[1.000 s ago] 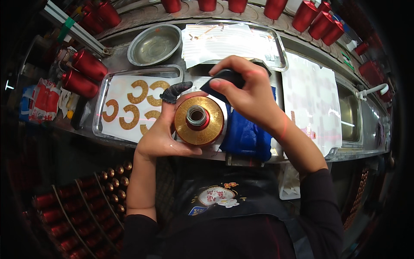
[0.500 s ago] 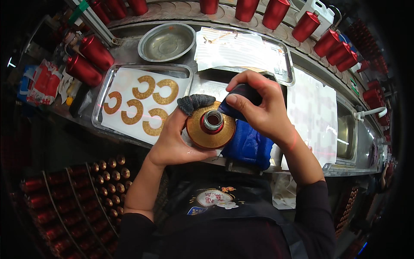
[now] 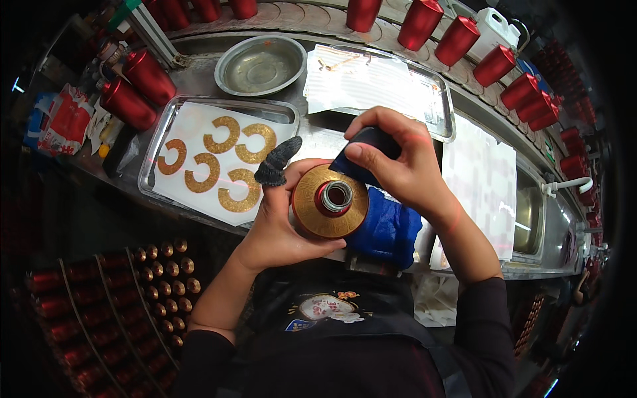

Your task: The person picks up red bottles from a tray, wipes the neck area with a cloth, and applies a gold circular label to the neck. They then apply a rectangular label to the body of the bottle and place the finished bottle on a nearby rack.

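My left hand point(image 3: 279, 229) is wrapped round a red bottle point(image 3: 337, 196) whose threaded, uncapped neck points up at me. A gold ring-shaped label point(image 3: 312, 212) covers the bottle's shoulder. One finger of that hand wears a dark knitted finger cover point(image 3: 277, 162) and sticks up off the bottle. Between the thumb and fingers of my right hand point(image 3: 398, 159) is a dark blue, flat-edged scraper point(image 3: 368, 156), its edge at the upper right of the label. Beneath and right of the bottle lies a blue padded rest point(image 3: 385, 229).
At left, a metal tray point(image 3: 149, 179) bears a white sheet with several gold C-shaped labels point(image 3: 225, 136). Behind stand a metal basin point(image 3: 261, 65) and a paper-covered tray point(image 3: 444, 99). Red bottles point(image 3: 458, 40) line a curved conveyor; more fill a rack point(image 3: 79, 325) at lower left. A sink point(image 3: 529, 219) is at right.
The finger with the knitted cover has lifted off the label. The bottle has shifted slightly right and down and tilted, while the scraper stays at the label's upper right. Conveyor bottles have moved right.
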{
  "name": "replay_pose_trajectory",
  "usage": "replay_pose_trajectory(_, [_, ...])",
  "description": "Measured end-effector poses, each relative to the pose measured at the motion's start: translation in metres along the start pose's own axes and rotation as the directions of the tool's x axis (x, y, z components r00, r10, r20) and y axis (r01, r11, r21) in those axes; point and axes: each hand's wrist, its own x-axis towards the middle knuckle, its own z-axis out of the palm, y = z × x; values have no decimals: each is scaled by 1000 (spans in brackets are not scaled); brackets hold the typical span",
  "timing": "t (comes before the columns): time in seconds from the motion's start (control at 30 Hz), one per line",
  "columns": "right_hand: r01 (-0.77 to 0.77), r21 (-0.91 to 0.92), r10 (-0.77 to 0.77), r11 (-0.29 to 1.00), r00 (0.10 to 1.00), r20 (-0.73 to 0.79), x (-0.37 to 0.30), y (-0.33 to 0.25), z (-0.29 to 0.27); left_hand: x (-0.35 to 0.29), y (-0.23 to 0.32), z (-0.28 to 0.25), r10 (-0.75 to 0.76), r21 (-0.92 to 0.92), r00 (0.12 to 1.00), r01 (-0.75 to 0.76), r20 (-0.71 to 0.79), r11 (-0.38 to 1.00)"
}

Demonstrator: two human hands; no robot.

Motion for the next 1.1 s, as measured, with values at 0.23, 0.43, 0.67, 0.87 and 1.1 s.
replay_pose_trajectory(0.23, [-43,125,1,991,948,317,40,-18,-4,10,9,-10,-63,-202,991,85,115,976])
replay_pose_trajectory(0.43, [-127,216,35,968,923,384,62,-20,2,10,5,-9,-37,-169,993,56,116,984])
replay_pose_trajectory(0.67, [-9,139,-16,990,984,177,38,-14,-5,7,0,-10,-49,-126,984,72,171,989])
replay_pose_trajectory(0.87, [43,187,-27,982,996,-86,4,-3,-8,-2,-9,0,144,64,989,-143,-11,988])
replay_pose_trajectory(1.1, [285,-200,-324,937,925,-199,-38,0,2,-8,-34,28,341,185,908,-302,-242,935])
